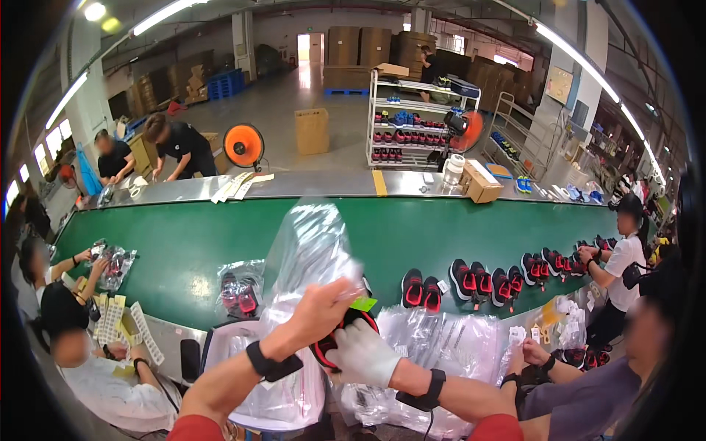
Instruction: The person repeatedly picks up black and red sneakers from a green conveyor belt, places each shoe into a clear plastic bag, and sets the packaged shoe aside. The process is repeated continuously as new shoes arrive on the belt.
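Note:
My left hand (315,314), bare and with a dark band at the wrist, is closed on a clear plastic bag (310,237) that stands up above the green belt. In a white glove, my right hand (365,354) grips a black and red shoe (322,351) just below the bag. My hands and the bag hide most of the shoe, so I cannot tell if a second one is with it. A bright green tag (364,303) sticks out beside it. Left of the bag, a pair of shoes in clear plastic (240,292) lies on the belt.
Pairs of black and red shoes (422,289) line the green belt (412,228) to the right. Stacked clear bags (434,338) lie at the near edge; a bin (261,386) with more plastic stands below my left arm. Co-workers sit at both sides.

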{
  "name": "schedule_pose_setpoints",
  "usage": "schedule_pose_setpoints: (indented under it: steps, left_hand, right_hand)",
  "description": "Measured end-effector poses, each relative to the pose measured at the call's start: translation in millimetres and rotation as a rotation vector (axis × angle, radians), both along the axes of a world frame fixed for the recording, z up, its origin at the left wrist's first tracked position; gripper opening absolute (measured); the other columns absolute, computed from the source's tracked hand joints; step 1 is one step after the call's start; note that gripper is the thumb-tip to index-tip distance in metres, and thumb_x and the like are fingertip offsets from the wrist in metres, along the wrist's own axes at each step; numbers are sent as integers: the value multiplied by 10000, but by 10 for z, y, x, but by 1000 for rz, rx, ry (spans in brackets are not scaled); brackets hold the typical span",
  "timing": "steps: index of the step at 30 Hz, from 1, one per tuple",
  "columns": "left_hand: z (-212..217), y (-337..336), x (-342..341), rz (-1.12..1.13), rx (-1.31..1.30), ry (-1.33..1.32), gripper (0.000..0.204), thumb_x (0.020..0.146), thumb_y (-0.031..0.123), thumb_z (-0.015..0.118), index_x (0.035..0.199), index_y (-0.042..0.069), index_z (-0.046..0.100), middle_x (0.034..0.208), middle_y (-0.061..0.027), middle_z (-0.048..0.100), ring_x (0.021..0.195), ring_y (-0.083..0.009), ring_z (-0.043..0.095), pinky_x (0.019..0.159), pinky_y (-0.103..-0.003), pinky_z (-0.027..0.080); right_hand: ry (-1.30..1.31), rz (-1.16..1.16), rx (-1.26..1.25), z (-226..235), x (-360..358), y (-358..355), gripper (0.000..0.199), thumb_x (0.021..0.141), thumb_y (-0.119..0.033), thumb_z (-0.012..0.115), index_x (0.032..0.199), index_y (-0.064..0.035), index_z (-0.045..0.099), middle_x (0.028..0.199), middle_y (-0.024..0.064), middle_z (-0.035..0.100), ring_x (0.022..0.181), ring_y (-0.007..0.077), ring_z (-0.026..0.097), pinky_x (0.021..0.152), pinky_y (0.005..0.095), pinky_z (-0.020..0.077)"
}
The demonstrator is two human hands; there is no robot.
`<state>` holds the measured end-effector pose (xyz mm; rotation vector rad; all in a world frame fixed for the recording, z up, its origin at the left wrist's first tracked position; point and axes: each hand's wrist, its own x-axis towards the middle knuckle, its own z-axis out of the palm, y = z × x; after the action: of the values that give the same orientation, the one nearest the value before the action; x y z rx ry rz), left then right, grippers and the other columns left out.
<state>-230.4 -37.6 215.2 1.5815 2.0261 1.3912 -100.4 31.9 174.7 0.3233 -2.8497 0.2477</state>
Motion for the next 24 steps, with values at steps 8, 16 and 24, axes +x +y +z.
schedule_pose_setpoints:
  steps: [8,16,24]
  left_hand:
    - [22,300,189,-633,-260,419,205,875,180,532,753,16,545,610,-196,542,516,-347,504,496,-412,430]
    - [-210,-546,34,-205,-450,650,115,852,199,559,853,89,525,576,-158,548,550,-357,583,455,-424,445]
    - [-638,-772,760,-51,-100,15,159,861,163,582,825,9,559,627,-202,543,570,-366,571,500,-402,432]
  right_hand:
    - [-28,493,156,268,258,-300,255,617,-339,679,617,-86,647,640,69,533,725,270,549,736,358,388]
    - [27,-84,-88,-125,310,145,268,670,-411,655,701,-145,654,707,105,593,719,294,605,722,428,435]
    - [-127,-230,-49,-592,18,-207,254,741,-359,620,890,-154,639,769,94,612,746,278,609,683,411,457]
